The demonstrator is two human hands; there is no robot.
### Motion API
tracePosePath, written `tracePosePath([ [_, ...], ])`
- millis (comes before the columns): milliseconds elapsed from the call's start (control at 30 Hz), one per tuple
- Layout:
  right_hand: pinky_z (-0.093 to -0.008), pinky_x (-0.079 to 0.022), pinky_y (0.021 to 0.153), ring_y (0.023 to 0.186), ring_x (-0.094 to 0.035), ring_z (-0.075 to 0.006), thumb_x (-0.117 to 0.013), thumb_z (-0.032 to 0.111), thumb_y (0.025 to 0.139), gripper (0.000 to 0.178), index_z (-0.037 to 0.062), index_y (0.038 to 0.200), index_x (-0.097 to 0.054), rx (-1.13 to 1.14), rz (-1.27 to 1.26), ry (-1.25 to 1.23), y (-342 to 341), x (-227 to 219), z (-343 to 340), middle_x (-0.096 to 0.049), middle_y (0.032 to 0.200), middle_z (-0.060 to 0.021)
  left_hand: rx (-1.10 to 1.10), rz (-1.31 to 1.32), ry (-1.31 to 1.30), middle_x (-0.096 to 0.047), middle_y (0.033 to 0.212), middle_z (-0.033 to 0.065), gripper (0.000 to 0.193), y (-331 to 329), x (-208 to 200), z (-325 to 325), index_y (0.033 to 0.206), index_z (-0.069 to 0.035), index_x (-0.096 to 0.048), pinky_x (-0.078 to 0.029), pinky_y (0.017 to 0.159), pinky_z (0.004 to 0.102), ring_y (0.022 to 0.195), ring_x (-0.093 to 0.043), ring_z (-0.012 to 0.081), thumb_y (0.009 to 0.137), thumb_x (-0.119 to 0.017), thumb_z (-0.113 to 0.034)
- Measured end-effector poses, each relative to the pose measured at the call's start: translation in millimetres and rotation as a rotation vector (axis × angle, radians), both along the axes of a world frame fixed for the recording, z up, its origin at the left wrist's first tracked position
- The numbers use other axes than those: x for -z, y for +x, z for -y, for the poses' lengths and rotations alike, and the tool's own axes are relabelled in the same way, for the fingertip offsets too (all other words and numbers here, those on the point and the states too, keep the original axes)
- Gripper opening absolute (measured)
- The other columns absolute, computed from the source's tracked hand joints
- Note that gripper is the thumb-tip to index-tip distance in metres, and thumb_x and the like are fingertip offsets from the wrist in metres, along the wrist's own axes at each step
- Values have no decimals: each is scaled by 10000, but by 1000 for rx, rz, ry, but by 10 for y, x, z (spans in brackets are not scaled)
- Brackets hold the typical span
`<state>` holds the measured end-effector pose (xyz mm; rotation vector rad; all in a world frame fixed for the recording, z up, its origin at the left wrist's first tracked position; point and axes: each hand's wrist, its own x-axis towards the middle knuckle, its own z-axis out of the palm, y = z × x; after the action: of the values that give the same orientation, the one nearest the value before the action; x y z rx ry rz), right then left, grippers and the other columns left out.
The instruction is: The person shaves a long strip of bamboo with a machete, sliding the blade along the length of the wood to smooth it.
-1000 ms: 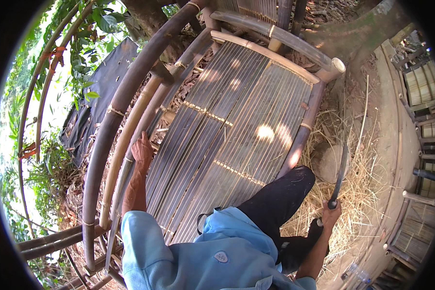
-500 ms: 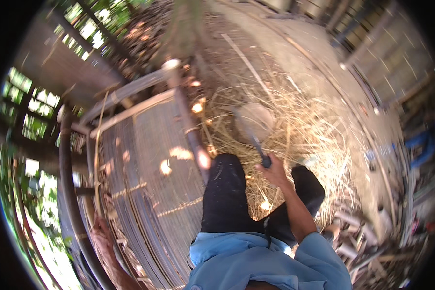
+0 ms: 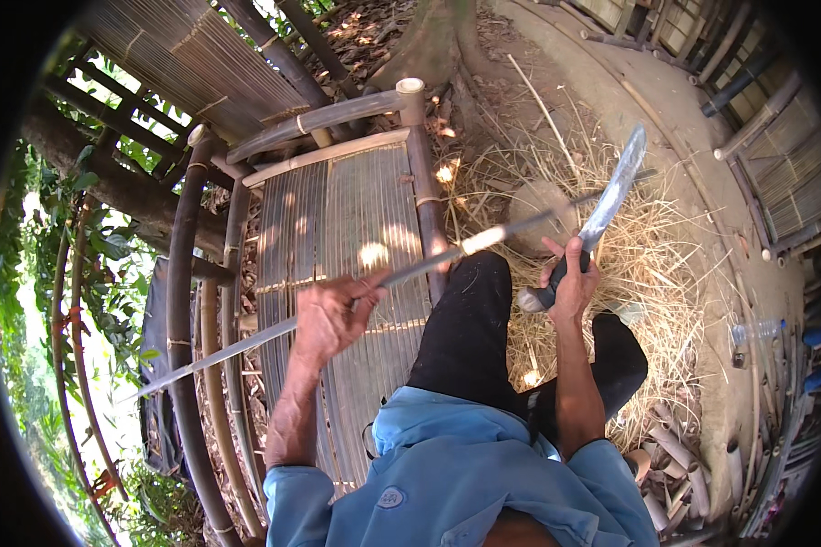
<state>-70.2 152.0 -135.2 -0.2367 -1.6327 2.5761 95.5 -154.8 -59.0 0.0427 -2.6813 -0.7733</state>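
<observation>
My left hand (image 3: 328, 317) is closed around a long, thin bamboo strip (image 3: 429, 263), grey-brown with a pale patch near its middle. It slants from low on the left up to the right, passing over my knee and across the block. In my right hand (image 3: 571, 284) is a machete (image 3: 615, 190), gripped by its dark handle, with its broad curved blade pointing up and away. The strip's far end passes close to the blade; whether they touch I cannot tell. Beneath them a round wooden block (image 3: 531, 202) sits on the ground, partly covered by the strip.
A slatted bamboo bench (image 3: 347, 214) with pole rails stands at my left. Straw-like bamboo shavings (image 3: 652, 273) surround the block. Cut bamboo pieces (image 3: 680, 456) lie at the lower right, a clear plastic bottle (image 3: 759, 330) above them. A tree trunk (image 3: 429, 46) rises at the back.
My left hand has come from the bench's left side to above the bench, now bringing the strip across. The machete has lifted from the block, its blade swinging to the right. The view has shifted.
</observation>
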Motion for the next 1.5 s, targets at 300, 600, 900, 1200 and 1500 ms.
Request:
tracePosePath([
  [300,-278,-442,429,502,-534,-122,-781,64,876,237,45,1022,-595,231,-57,1,-33,-49,62,-627,774,-51,-196,-393,-217,-674,952,74,311,593,295,-374,1084,-120,-784,-420,799,413,898,-565,240,799,-780,-244],
  [600,-262,-438,383,454,-545,-106,-824,97,846,297,52,944,-547,19,-7,172,-357,254,-277,-624,711,-31,-874,-766,1874,-661,961,282,579,910,475,155,1410,48,-426,-519,952,491,1007,-652,356,1012,-445,-372],
  [900,-473,-506,666,752,-646,-434,-663,221,947,366,85,1259,-528,-271,-144,1146,238,536,-687,-635,813,-219,-333,-1273,1284,-196,551,-51,469,206,-518,1115,657,-180,-284,-215,424,277,478,-182,99,1106,-283,-315],
  [1200,-508,-511,698,807,-665,-444,-657,233,946,384,82,1282,-546,-358,29,1178,490,809,-590,-673,851,-235,558,-1073,1154,-262,610,-26,369,-266,-1432,10,781,-82,-407,-214,473,284,530,-203,111,1078,-428,-298],
  [1500,-430,-543,708,837,-689,-396,-701,206,934,323,50,1195,-591,-227,-156,967,721,85,-334,-679,896,-196,505,-1011,916,-434,652,17,540,-712,-870,-1230,1059,-89,-547,-419,433,286,529,-407,136,1066,-282,-560],
])
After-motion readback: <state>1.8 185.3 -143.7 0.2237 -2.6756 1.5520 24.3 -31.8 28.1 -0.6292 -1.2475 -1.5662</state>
